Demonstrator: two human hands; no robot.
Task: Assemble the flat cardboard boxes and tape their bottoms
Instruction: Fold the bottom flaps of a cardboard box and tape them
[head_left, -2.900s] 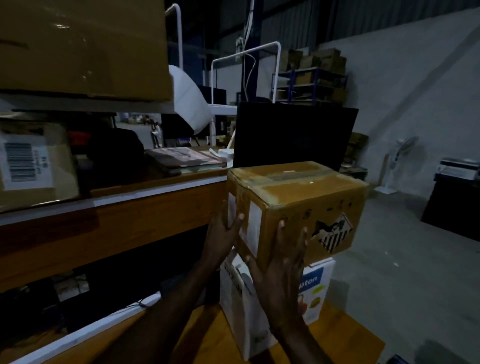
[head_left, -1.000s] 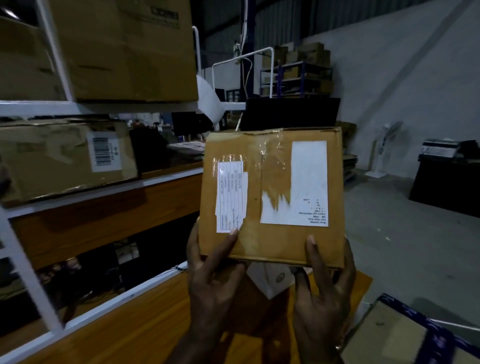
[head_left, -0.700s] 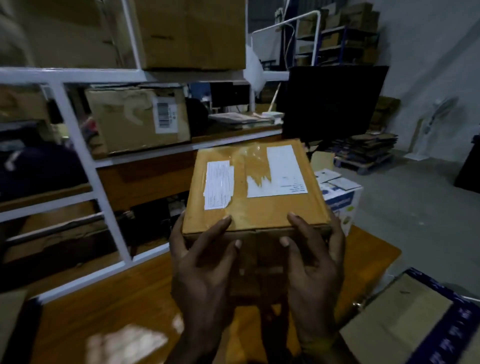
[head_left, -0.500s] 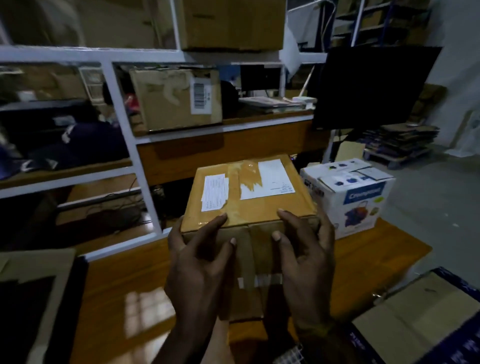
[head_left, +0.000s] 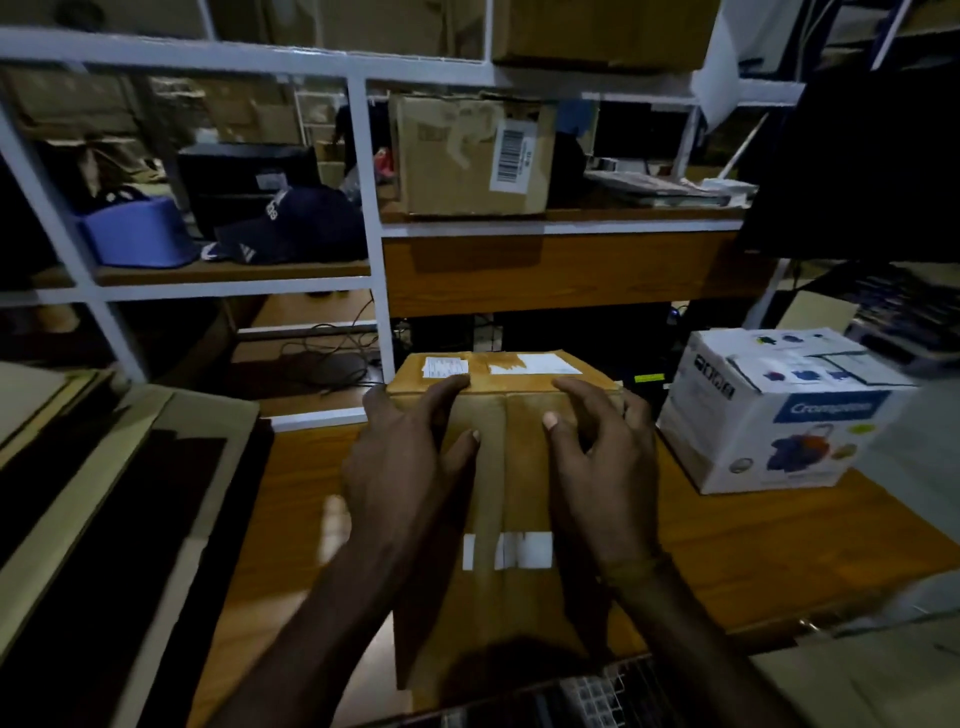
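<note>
White metal shelving (head_left: 371, 218) fills the back, holding a worn carton with a barcode label (head_left: 470, 156), a dark cap (head_left: 306, 223) and a blue tub (head_left: 132, 228). Below it, wooden table (head_left: 769, 540) runs across the frame; flat cardboard sheets (head_left: 130, 493) lie at its left end, probably the unassembled stock. Brown cardboard box (head_left: 511, 499) sits on the table in the middle, already squared up, long side running away from the camera, a taped seam down the middle of the upward face and a white strip across it; two white labels on the far face. White printed carton (head_left: 779, 410) stands just beside it on the right, not touching as far as I can tell. Left hand (head_left: 405, 467) rests on the box's upper face, index finger hooked over the far edge, thumb spread toward the seam. Right hand (head_left: 602, 462) mirrors it on the other side of the seam, fingers loosely bent, also reaching over the far edge. Neither hand closes round anything, both spread wide and lying on cardboard. Step looks like setting down or pressing the taped face flat, so this box seems about finished. No tape roll visible. Next move likely: let go, reach left for a flat sheet, needs clear table space to fold it open.
</note>
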